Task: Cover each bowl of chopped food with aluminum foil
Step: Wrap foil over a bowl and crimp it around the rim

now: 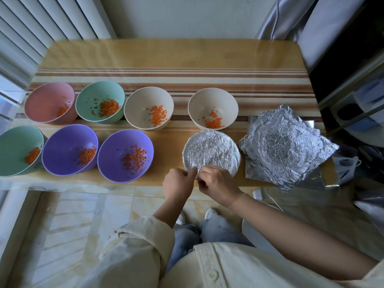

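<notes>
Foil-covered bowl (pixel 212 151), fingers (pixel 205 170) pinching near rim

The person wears a cream long-sleeved shirt (pixel 239 265) of soft, slightly creased cloth, with a stitched front placket and one pale round button (pixel 212 274) showing. The left sleeve (pixel 141 242) ends in a loose, rumpled cuff partway up the forearm. The right sleeve (pixel 376 273) sits much higher, leaving that forearm uncovered. Below are faded blue jeans (pixel 216 229) and white shoes (pixel 211 213) with rounded toes. The left hand (pixel 179 185) and right hand (pixel 218 183) are bare.
</notes>
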`<state>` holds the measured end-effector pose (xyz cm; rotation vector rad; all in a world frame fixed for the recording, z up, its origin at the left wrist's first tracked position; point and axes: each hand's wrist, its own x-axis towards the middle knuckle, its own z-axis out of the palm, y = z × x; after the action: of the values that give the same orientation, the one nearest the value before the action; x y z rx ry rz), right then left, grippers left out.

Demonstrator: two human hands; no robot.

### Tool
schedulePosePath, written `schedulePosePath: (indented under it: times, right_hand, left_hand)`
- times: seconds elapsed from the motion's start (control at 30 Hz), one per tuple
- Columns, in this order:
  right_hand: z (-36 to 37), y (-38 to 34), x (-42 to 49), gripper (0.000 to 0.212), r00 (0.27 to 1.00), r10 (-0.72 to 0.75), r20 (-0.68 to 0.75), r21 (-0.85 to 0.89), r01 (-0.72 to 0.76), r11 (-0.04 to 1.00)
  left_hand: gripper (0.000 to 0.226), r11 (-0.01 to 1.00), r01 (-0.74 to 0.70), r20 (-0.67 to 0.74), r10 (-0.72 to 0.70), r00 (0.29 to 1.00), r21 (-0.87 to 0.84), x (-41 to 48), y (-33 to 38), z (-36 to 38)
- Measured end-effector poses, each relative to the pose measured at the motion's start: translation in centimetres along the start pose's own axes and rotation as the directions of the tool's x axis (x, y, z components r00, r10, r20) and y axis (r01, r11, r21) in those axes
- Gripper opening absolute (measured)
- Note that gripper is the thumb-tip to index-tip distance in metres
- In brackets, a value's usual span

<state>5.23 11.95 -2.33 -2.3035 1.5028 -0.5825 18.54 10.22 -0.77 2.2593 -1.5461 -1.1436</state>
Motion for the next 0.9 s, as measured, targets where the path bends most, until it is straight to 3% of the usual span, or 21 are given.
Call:
schedulePosePath:
  times: [0.13,0.3,0.57,0.7,0.8,0.9]
  right_hand:
    - [0.1,0.2,-0.1,0.019,0.999,0.002,0.033,0.011,-0.002,1.000]
    - [-0.1,0.0,-0.1,0.022,1.000,-0.005,0.016,0.005,0.005,1.000]
    - [0.1,-0.1,-0.1,0.022,1.000,0.001,0.017,0.018,-0.001,1.000]
    - [-0.1,0.2,-0.2,0.019,1.000,-0.003,0.019,0.020,0.003,1.000]
    - [-0.1,0.3,-0.3,0.019,1.000,-0.014,0.025,0.027,0.013,1.000]
    - [-0.2,0.1,-0.3,0.021,1.000,-0.005,0.018,0.027,0.004,1.000]
  left_hand:
    - [0.032,0.999,0.016,0.009,-0.016,1.000,-0.039,0.4,-0.2,-0.1]
    - [0.049,0.997,0.041,0.061,-0.037,0.997,-0.067,0.7,0.0,-0.7]
    - [0.041,0.997,0.062,0.052,-0.060,0.997,-0.035,1.5,0.1,-0.6]
    - [0.047,0.999,0.036,0.059,-0.035,0.998,-0.006,2.1,0.2,-0.8]
    - [0.034,0.997,-0.034,-0.018,0.035,0.999,0.063,2.9,0.5,-1.4]
    - [0.031,0.991,-0.074,-0.008,0.076,0.997,0.108,3.4,0.9,-1.8]
